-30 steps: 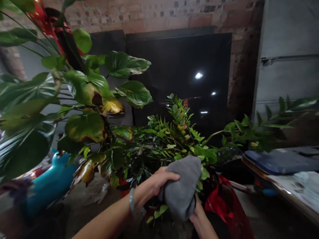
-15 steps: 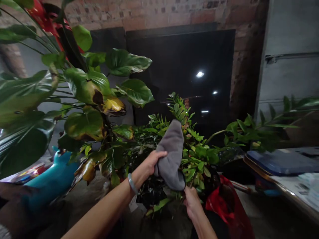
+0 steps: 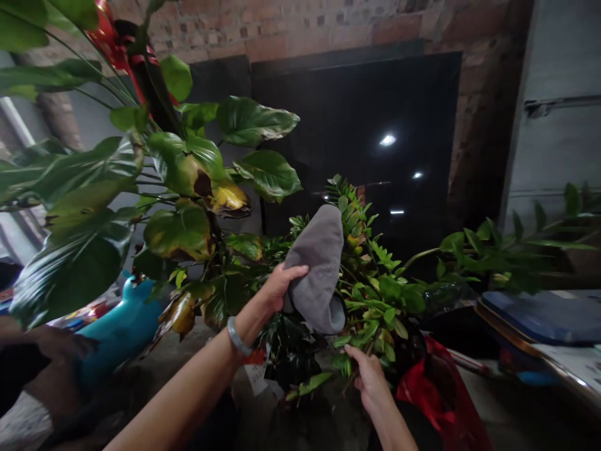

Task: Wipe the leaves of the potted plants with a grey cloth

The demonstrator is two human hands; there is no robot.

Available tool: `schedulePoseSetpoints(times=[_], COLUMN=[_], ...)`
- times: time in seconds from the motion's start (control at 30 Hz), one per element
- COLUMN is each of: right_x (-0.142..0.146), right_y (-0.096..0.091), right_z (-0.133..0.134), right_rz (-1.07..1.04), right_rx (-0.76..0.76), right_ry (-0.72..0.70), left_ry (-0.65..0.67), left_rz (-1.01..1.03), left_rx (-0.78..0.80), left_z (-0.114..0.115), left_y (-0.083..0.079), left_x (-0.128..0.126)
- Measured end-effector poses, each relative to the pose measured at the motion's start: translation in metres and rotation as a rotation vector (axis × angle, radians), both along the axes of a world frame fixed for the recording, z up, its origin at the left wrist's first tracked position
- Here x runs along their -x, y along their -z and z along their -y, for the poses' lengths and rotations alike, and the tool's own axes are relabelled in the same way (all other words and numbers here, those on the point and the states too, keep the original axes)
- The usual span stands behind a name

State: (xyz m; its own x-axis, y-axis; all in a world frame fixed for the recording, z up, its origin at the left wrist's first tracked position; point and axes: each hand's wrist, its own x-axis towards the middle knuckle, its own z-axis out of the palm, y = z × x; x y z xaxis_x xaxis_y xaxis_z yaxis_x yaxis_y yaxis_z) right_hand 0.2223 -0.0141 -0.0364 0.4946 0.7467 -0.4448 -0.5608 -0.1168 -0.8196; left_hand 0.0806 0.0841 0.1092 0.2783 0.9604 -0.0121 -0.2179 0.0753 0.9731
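Note:
My left hand grips a soft grey cloth, its thumb lying across the front. The cloth stands up to a rounded point, and its lower end curls over to show a paler inside. Just below that end is my right hand, apart from the cloth, its index finger stretched out and the other fingers partly curled. Both hands are in front of a leafy green plant with many small leaves. A pale bangle circles my left wrist.
A tall broad-leaved plant with yellowing leaves rises at left. Beside it are a turquoise animal-shaped object and another person's hand. A red bag sits at lower right, near a table with a blue-grey lid. Dark panels stand behind.
The cloth and my left hand have risen slightly. My right hand has come away from the cloth's lower edge. The whole view has shifted, so the surroundings appear further right.

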Motion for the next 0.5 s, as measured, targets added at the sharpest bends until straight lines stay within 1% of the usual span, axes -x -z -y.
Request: schedulePoseSetpoints(times=[0.07,0.13,0.17,0.2,0.23,0.27,0.3,0.33,0.4,0.43,0.47,0.5], right_x=[0.001,-0.001,-0.002,-0.003,-0.005,-0.006,-0.007,-0.007,-0.007,-0.006,-0.005,-0.004], right_y=[0.001,0.003,0.004,0.004,0.005,0.006,0.006,0.006,0.006,0.006,0.006,0.006], right_z=[-0.001,0.000,0.001,0.002,0.003,0.003,0.004,0.005,0.005,0.005,0.004,0.004], right_rz=[-0.007,-0.008,-0.007,-0.006,-0.007,-0.008,-0.011,-0.014,-0.017,-0.016,-0.013,-0.010], right_rx=[-0.014,-0.033,-0.041,-0.045,-0.045,-0.041,-0.033,-0.022,0.003,0.016,0.030,0.041], right_ry=[-0.010,-0.001,0.007,0.013,0.013,0.008,0.001,-0.005,-0.008,-0.005,0.000,0.002], left_ry=[0.001,0.103,0.174,0.249,0.311,0.349,0.355,0.325,0.188,0.095,-0.001,-0.097], left_rz=[-0.131,-0.320,-0.394,-0.445,-0.463,-0.456,-0.425,-0.372,-0.228,-0.145,-0.066,-0.007], left_rx=[0.083,0.127,0.153,0.174,0.181,0.167,0.129,0.070,-0.065,-0.120,-0.156,-0.170], left_z=[0.009,0.024,0.032,0.038,0.043,0.045,0.045,0.043,0.032,0.026,0.020,0.015], left_y=[0.032,0.059,0.067,0.068,0.064,0.055,0.042,0.027,0.000,-0.009,-0.013,-0.010], left_x=[-0.002,0.009,0.017,0.026,0.035,0.043,0.050,0.054,0.055,0.053,0.050,0.046])
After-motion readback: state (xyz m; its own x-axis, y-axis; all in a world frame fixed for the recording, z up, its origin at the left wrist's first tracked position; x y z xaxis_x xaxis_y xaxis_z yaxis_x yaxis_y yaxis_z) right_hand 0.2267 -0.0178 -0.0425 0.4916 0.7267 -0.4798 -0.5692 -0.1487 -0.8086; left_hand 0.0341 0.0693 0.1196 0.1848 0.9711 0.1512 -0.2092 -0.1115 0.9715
